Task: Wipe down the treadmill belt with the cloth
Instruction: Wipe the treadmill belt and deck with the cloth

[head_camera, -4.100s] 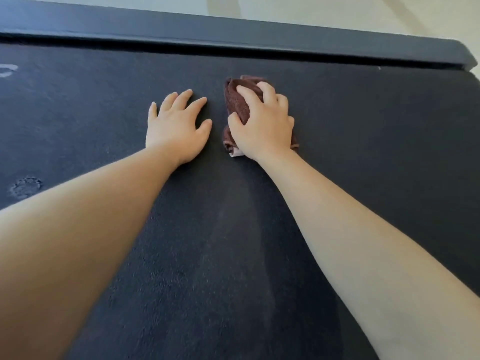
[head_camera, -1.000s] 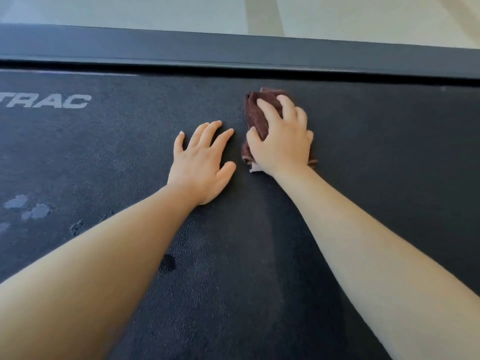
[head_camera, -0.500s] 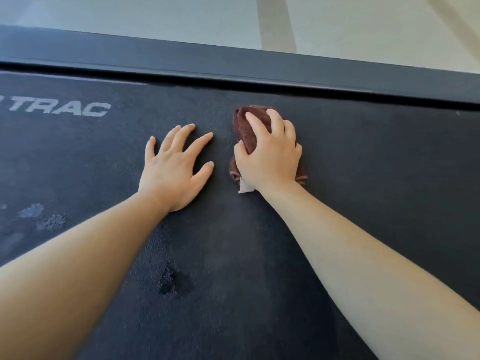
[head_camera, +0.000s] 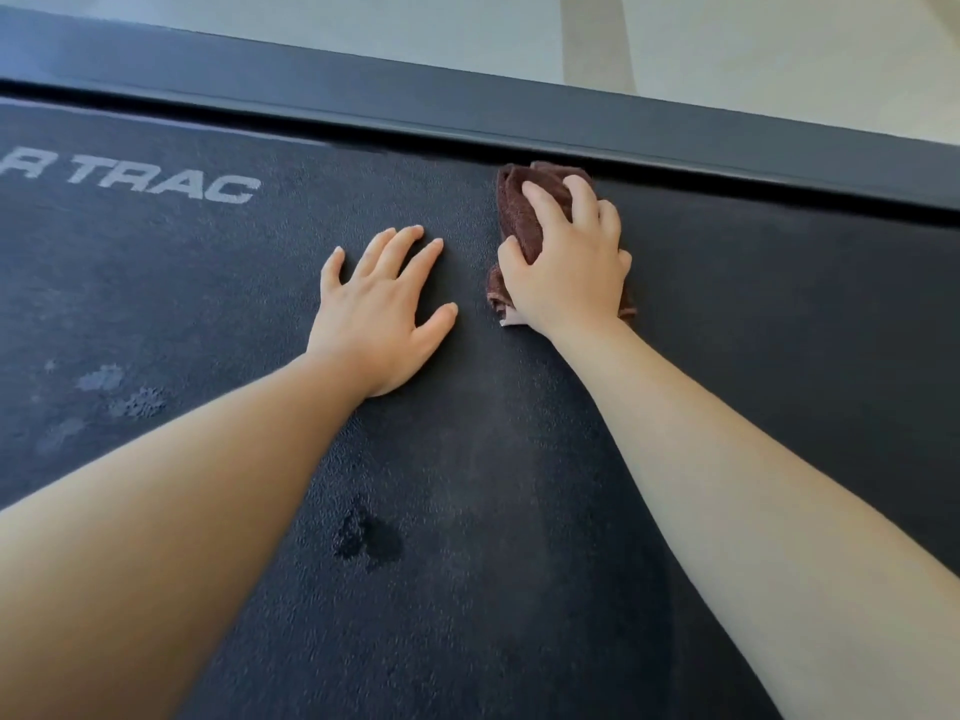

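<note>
We look down on the dark, grainy treadmill belt (head_camera: 727, 381), which carries everything here. A black side rail (head_camera: 519, 111) runs along its far edge, with pale floor (head_camera: 363, 23) beyond. Pale lettering (head_camera: 171, 181) ending in "TRAC" is printed on the belt at the far left. Of our two hands, the left hand (head_camera: 379, 314) lies flat on the belt with its fingers spread. Just beside it, the right hand (head_camera: 566, 267) presses a bunched brown cloth (head_camera: 519, 210) onto the belt, fingers curled over it. The cloth's far end reaches the rail. A dark blotch (head_camera: 369, 537) marks the belt between our forearms, and pale smudges (head_camera: 119, 392) sit at the left.
</note>
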{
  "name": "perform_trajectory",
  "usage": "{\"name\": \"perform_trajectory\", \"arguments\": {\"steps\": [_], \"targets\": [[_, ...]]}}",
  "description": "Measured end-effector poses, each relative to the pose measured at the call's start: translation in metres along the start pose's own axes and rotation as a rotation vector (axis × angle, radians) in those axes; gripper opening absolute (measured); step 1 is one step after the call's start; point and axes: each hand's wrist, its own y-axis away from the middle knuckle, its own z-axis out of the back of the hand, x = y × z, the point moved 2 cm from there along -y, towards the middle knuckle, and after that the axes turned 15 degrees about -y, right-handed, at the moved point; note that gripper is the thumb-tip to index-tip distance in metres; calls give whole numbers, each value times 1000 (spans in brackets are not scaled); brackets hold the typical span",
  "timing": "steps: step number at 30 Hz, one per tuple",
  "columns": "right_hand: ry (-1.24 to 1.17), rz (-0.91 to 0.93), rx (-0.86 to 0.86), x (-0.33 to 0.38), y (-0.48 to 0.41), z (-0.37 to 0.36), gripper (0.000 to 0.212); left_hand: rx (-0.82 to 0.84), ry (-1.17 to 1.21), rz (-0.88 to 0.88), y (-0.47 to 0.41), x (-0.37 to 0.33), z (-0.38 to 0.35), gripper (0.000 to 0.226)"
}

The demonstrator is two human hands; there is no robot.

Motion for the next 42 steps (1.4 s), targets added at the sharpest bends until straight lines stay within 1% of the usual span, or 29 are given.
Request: {"name": "perform_trajectory", "arguments": {"steps": [7,12,16,20,22,25,28,30,32,34,38,42], "targets": [[6,42,-19,2,79,13,52,-16,25,-10,-2,-1,-2,64],[8,34,-24,11,133,16,52,-93,97,-17,11,-1,5,54],[1,40,8,22,181,23,52,-53,120,-120,58,0,14,51],[-19,111,66,27,238,37,52,2,106,-237,126,12,17,53],[-34,168,98,29,266,41,52,11,106,-239,157,22,18,52],[-78,266,152,32,294,42,53,34,110,-180,195,38,23,52],[-81,279,154,38,294,35,54,83,95,-125,226,48,27,57],[-70,268,149,45,283,27,54,109,73,-96,247,54,27,56],[-75,269,151,55,266,17,54,124,26,-110,265,58,28,55],[-82,279,169,65,247,5,54,138,-8,-132,276,60,31,61],[-76,296,187,74,226,-8,54,133,-10,-118,278,56,34,62],[-51,319,212,69,232,-5,54,124,14,-135,267,60,31,63]]}}
